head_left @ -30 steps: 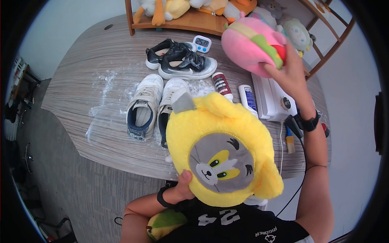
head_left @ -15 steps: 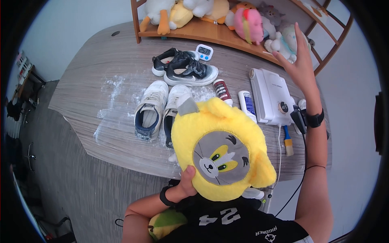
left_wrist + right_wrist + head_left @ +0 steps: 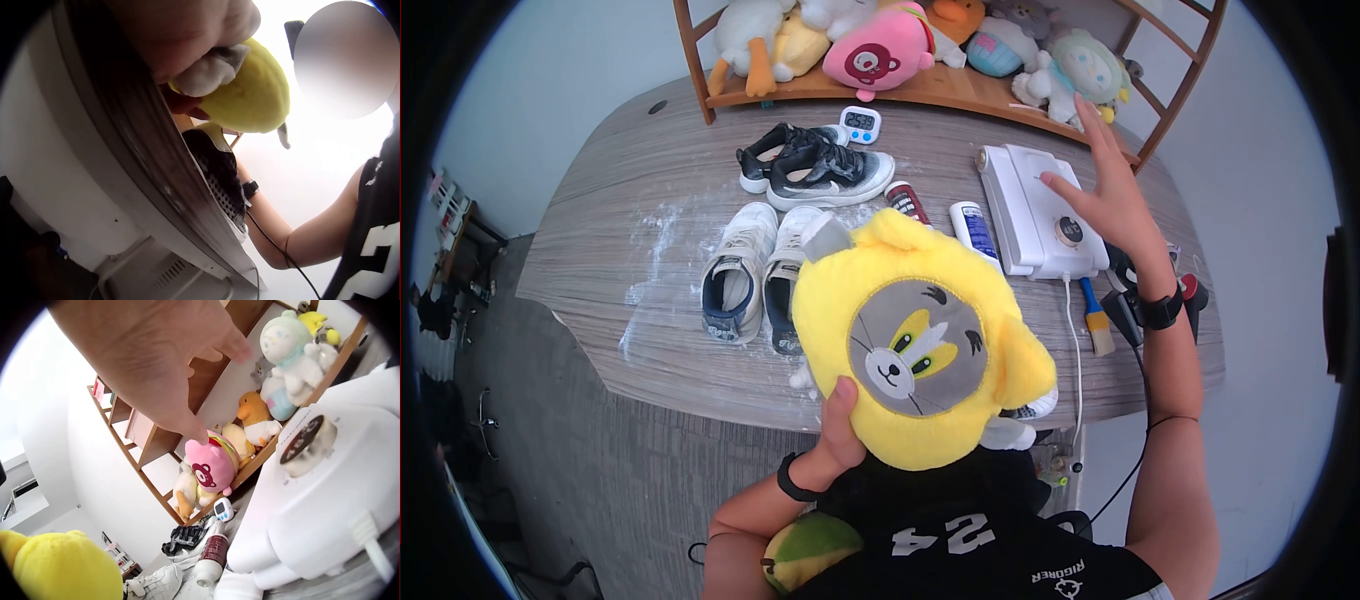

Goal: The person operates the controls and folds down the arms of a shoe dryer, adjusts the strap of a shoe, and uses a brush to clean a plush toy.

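Observation:
A yellow plush with a grey cat face [image 3: 925,345] is held up in front of the chest by the left hand [image 3: 840,425], its thumb lying over the plush's lower left edge. In the left wrist view that hand [image 3: 187,31] grips the yellow plush [image 3: 250,94] beside a grey-and-white paw. The right hand [image 3: 1115,200] is in the air above the white machine [image 3: 1040,215], fingers spread and holding nothing. On the wooden shelf a pink plush with a bear face [image 3: 880,50] lies among other plush toys, and the right wrist view shows it too [image 3: 212,464].
Black shoes [image 3: 830,175] and white shoes [image 3: 735,280] stand on the table [image 3: 590,220] amid white powder. Near them are a timer [image 3: 860,125], a red-labelled bottle [image 3: 907,202], a blue-labelled bottle [image 3: 973,232] and a brush [image 3: 1097,320]. A green plush [image 3: 812,552] rests by the left arm.
The pink plush has left the right hand and come to lie on the shelf, farther left. The right hand has opened and drawn back. The left hand keeps its grip on the yellow plush.

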`<state>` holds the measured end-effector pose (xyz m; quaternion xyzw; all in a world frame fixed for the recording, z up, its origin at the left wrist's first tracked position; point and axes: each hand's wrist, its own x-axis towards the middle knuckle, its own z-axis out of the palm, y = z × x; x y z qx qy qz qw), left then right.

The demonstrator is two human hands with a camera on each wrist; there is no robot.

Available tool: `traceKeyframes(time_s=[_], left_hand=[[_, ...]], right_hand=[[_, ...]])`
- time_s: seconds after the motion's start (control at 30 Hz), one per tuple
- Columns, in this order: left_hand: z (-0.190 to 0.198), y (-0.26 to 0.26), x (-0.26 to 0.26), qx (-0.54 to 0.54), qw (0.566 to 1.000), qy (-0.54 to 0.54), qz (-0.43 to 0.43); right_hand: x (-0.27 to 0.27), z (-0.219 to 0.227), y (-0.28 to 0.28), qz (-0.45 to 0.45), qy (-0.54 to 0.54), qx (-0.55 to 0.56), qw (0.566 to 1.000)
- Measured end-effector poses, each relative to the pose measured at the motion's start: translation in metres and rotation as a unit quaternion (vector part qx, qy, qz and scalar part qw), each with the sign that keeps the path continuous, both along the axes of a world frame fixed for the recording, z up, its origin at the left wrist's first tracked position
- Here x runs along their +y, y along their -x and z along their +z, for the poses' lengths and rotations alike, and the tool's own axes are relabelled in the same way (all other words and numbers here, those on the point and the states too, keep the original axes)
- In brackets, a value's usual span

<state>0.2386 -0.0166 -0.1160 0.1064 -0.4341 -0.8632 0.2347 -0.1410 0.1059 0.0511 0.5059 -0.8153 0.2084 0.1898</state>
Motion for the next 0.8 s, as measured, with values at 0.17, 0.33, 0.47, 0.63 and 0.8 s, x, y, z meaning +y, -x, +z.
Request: traceKeyframes(time_s=[0.17, 0.33, 0.47, 0.63, 0.8], left_hand=[[0.003, 0.004, 0.003, 0.004, 0.999, -0.036, 0.012], [0.005, 0.009, 0.001, 0.012, 0.999, -0.024, 0.022], [0.007, 0.006, 0.002, 0.002, 1.000, -0.007, 0.030], [0.010, 0.010, 0.001, 0.031, 0.998, -0.059, 0.020], [0.014, 0.008, -0.003, -0.018, 1.000, -0.009, 0.006]], right_hand=[[0.020, -0.010, -0.021, -0.007, -0.039, -0.057, 0.998], [0.044, -0.010, -0.019, -0.011, -0.028, -0.037, 0.999], [0.052, -0.003, -0.046, 0.045, 0.023, -0.082, 0.995], [0.056, -0.012, -0.049, 0.082, 0.008, -0.029, 0.996], [0.058, -0.017, -0.046, 0.049, -0.031, -0.099, 0.993]])
